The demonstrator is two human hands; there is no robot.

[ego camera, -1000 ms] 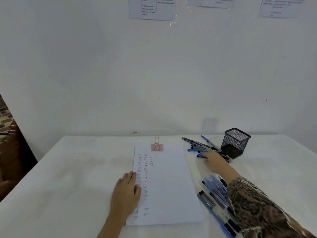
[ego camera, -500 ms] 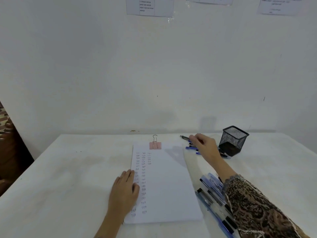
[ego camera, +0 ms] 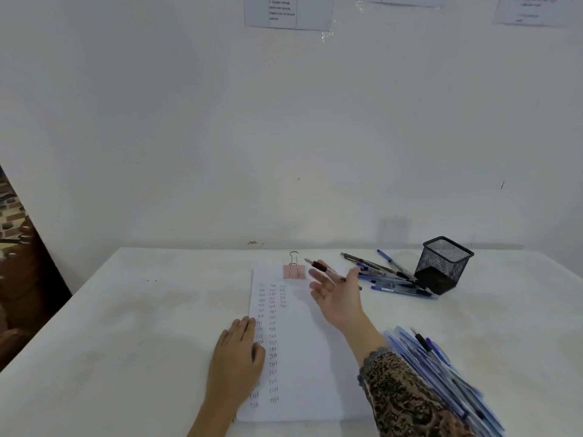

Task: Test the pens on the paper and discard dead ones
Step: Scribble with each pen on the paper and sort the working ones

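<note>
On the table, the paper has the clip at its far edge, pens and cup to its right.

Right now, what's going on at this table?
A person is testing pens at a white table. Their left hand rests flat on the left edge of the paper, which is held by a pink binder clip and carries columns of test marks. Their right hand holds a dark pen above the sheet's top. More pens lie beside a black mesh holder, and another pile lies by the right sleeve.

1 paper, 1 clip, 1 mesh cup, 2 hands, 2 pen piles, 1 held pen, 3 wall docs.
</note>
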